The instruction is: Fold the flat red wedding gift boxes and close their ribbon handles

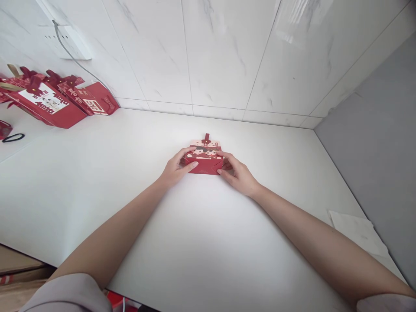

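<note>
A small red gift box with printed cartoon figures lies on the white table, its bottom end toward me and a ribbon tab at the far end. My left hand grips its left side, thumb on the near end and fingers along the top edge. On the opposite side my right hand holds the box the same way, thumb at the lower right corner. Parts of the box's sides are hidden behind my fingers.
Several red gift boxes with ribbon handles stand at the back left. A dark loop lies near them. A grey cable hangs from the wall socket. White paper rests at the right edge, beside a grey panel.
</note>
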A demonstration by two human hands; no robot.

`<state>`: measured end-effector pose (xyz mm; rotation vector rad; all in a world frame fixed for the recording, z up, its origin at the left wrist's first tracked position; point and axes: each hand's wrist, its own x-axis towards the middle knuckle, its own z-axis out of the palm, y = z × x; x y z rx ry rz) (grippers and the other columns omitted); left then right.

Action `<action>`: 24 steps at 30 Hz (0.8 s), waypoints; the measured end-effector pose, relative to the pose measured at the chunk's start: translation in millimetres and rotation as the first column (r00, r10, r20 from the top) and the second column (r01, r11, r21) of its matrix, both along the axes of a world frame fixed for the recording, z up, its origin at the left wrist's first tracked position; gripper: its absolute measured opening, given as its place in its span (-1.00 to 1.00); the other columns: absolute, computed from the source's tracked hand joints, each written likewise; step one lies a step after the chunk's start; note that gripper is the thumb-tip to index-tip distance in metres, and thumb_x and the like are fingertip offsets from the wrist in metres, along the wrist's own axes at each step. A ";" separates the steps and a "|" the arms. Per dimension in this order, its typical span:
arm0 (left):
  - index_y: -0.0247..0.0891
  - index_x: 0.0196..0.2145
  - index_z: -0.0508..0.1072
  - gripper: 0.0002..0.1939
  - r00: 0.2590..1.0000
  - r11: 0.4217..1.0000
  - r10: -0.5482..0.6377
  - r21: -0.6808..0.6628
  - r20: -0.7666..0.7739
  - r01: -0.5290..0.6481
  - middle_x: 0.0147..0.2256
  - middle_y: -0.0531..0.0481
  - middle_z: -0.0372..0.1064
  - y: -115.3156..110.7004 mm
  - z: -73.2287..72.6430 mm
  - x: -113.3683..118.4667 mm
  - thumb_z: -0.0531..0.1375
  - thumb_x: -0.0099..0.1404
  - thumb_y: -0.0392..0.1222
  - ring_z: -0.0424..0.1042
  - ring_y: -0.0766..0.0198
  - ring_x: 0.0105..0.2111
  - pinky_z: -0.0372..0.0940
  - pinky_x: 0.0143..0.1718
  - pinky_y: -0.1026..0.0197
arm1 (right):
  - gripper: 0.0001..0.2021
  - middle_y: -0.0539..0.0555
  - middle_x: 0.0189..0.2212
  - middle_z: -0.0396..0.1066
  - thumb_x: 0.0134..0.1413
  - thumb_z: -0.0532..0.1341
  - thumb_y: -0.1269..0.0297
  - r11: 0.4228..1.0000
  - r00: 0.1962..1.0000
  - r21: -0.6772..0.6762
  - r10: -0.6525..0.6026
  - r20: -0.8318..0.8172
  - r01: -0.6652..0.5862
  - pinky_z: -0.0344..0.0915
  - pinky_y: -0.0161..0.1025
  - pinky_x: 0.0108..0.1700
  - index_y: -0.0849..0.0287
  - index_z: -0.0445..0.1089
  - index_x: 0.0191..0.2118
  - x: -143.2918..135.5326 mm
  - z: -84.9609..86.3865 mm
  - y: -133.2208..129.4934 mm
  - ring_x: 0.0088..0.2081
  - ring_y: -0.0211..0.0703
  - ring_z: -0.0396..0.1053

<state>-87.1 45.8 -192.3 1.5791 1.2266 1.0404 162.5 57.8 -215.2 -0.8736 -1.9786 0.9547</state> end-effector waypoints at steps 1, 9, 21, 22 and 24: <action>-0.08 0.16 0.32 -0.45 1.000 1.000 -0.009 0.005 -0.017 0.009 0.16 -0.10 0.28 -0.2 0.5 0.0 0.25 0.24 0.03 0.37 0.04 0.07 0.37 0.00 0.07 | -0.51 0.10 0.05 0.29 0.26 0.10 0.24 1.000 1.000 0.026 -0.006 0.008 0.006 0.41 -0.05 -0.02 -0.12 0.09 0.28 0.2 -0.1 -0.6 -0.10 -0.10 0.37; -0.06 0.15 0.34 -0.50 0.996 0.999 -0.033 0.036 -0.089 0.036 0.15 -0.10 0.27 0.1 1.3 -0.2 0.21 0.27 0.01 0.37 0.04 0.05 0.37 -0.04 0.09 | -0.60 0.14 0.12 0.10 0.30 0.06 0.21 0.961 0.985 0.254 -0.140 0.099 0.111 0.35 0.04 0.12 -0.17 0.22 0.22 -0.2 0.5 -4.3 0.12 0.02 0.25; -0.08 0.14 0.30 -0.43 0.970 0.984 -0.006 0.174 -0.241 0.049 0.13 -0.07 0.27 -3.6 3.0 2.6 0.28 0.18 -0.16 0.35 0.08 0.06 0.35 -0.01 0.10 | -0.49 0.16 0.10 0.23 0.28 0.07 0.22 0.988 0.985 0.155 -0.027 0.169 0.000 0.37 0.04 0.07 -0.12 0.03 0.31 1.1 5.4 -5.5 0.05 0.02 0.31; -0.08 0.13 0.32 -0.46 0.960 0.974 0.037 0.226 -0.277 0.028 0.10 -0.07 0.28 -4.2 3.0 3.0 0.26 0.19 -0.17 0.35 0.09 0.05 0.37 -0.03 0.12 | -0.50 0.16 0.13 0.20 0.28 0.08 0.22 0.984 0.985 0.178 -0.045 0.164 0.015 0.37 0.04 0.08 -0.11 0.05 0.30 0.6 6.4 -6.9 0.08 0.03 0.29; -0.09 0.10 0.36 -0.53 0.939 0.938 0.125 0.345 -0.320 -0.007 0.02 -0.08 0.29 -5.5 3.3 3.8 0.21 0.22 -0.23 0.35 0.12 0.02 0.37 -0.07 0.14 | -0.57 0.15 0.20 0.13 0.27 0.09 0.21 0.971 0.987 0.231 -0.091 0.131 0.059 0.33 0.05 0.13 -0.07 0.14 0.24 -0.2 8.0 -9.0 0.16 0.04 0.23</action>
